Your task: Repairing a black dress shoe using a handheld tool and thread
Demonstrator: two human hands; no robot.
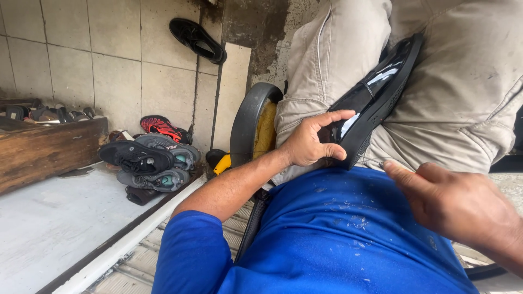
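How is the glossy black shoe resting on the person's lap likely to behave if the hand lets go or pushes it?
The black shoe looks patent-glossy, so it is probably slick under the left hand. It lies tilted across the beige trousers, so it may slide down once released. Its thick sole edge suggests it stays fairly stiff.

left hand [310, 142] clasped, right hand [463, 206] seemingly loose
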